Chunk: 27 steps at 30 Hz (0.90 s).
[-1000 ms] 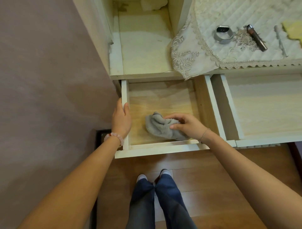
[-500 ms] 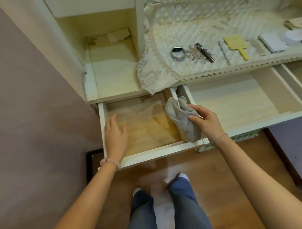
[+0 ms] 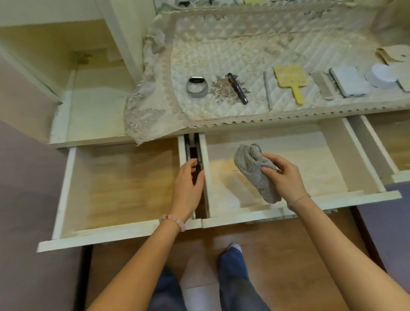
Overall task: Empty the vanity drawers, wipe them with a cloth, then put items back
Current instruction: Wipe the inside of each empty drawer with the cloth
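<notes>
1 worktop [image 3: 221, 55] under a quilted cover; 3 drawers pulled out: left drawer [image 3: 124, 186], middle drawer [image 3: 310, 159], third drawer [image 3: 390, 142] cut off by the frame's right edge. 2 hands: left grip [image 3: 187, 184] fingers apart, relaxed, over the gap between left and middle drawer walls; right grip [image 3: 286, 175] clamped on 1 grey cloth [image 3: 255, 173], above the middle drawer floor, open room either side. Near worktop front edge: 1 yellow hand mirror [image 3: 288, 77], 1 smart band [image 3: 197, 86], 1 comb [image 3: 322, 85]

I lose most of the third drawer [image 3: 379, 144] past the edge at three o'clock; at twelve, small clipped objects [image 3: 183, 2] I cannot identify.
</notes>
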Motion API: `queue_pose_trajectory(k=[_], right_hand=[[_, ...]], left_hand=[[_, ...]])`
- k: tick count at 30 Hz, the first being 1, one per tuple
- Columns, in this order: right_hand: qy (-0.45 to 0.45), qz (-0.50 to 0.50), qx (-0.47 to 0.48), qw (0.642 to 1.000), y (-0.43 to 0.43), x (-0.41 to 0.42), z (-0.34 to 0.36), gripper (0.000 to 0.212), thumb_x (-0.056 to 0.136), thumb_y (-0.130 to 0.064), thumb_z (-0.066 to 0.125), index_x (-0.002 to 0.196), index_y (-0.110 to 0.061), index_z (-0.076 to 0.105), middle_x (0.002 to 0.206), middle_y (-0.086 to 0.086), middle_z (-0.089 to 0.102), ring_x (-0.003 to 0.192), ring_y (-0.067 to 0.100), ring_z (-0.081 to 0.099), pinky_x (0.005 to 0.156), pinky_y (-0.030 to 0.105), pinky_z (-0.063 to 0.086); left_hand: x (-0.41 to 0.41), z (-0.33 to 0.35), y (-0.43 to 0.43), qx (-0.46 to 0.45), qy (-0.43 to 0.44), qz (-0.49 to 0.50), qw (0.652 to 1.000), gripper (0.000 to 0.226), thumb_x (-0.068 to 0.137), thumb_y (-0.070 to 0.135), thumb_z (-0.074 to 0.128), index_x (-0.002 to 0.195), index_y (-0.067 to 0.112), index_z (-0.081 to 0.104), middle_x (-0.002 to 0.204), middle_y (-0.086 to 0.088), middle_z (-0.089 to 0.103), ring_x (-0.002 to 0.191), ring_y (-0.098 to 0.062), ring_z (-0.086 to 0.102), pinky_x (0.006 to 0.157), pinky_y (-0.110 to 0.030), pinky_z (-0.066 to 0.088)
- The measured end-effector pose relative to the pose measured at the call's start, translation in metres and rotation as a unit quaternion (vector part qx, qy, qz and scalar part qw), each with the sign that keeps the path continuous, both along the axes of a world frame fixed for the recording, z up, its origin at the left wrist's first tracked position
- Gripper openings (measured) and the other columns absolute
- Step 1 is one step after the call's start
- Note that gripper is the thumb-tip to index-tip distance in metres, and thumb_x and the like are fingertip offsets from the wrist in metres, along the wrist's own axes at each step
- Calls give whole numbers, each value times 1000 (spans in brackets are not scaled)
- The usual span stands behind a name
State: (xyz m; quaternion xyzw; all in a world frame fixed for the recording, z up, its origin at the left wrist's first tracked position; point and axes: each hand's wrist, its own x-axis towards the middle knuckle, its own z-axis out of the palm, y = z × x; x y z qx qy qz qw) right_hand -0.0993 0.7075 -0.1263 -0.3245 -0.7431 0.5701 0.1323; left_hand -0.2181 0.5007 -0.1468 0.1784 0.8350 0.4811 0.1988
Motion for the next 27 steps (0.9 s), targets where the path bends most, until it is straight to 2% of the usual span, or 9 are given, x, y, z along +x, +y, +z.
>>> queue_pose_trajectory(k=[3,6,8,11,15,19,21,23,27], right_hand=[[1,25,1,1000,31,1,-11,33,86,3,57,110,-20,61,105,-4,64,94,3,58,77,8,48],[-14,37,16,999,54,-2,-25,33,86,2,56,110,-19,62,106,-5,63,97,7,58,81,13,47],[-23,28,19,999,64,-8,-35,33,86,2,56,111,-19,62,107,-4,63,100,10,58,85,19,48],[-20,16,47,999,69,-19,-49,34,87,-2,56,115,-21,60,111,-4,62,103,11,56,83,9,44],[-112,88,155,978,66,-28,-76,40,90,-12,55,129,-19,52,126,7,56,113,24,52,94,32,42],[-179,163,291,926,56,-28,-101,44,92,-19,51,136,-17,45,140,12,43,128,32,36,108,36,28],[-189,190,273,924,52,-31,-109,50,93,-22,50,141,-17,36,151,7,28,139,30,21,113,40,20],[-199,206,213,934,49,-36,-115,54,95,-24,47,145,-22,27,155,1,16,142,25,12,111,41,22],[-155,210,200,944,48,-49,-115,56,94,-15,46,145,-19,23,155,6,16,140,24,19,113,45,20]], left_hand=[[1,-9,31,-3,-45,52,998,48,95,30,47,140,20,32,145,2,35,127,-7,36,106,-30,33],[0,-18,48,-15,-88,84,992,57,95,32,47,145,20,22,151,2,26,136,-14,27,112,-39,28],[-2,-25,55,-17,-114,106,988,60,96,33,46,147,21,17,153,1,23,138,-16,24,113,-39,25],[-9,-35,63,-14,-153,133,979,60,97,37,43,147,22,15,153,0,22,139,-18,23,107,-32,23],[-15,-46,74,6,-184,163,969,53,99,43,29,147,23,17,153,3,22,139,-14,20,100,-23,18],[-14,-55,73,7,-173,155,973,54,99,45,24,147,22,18,152,7,23,129,2,19,100,-17,15],[-15,-59,72,7,-168,152,974,54,99,45,23,147,22,18,152,7,22,127,4,18,100,-16,14],[-16,-61,72,5,-165,153,974,54,99,45,23,147,22,17,153,7,22,133,-2,18,100,-16,14],[-14,-64,72,7,-163,154,974,53,100,43,22,148,21,17,153,5,22,137,-7,18,101,-17,14]])
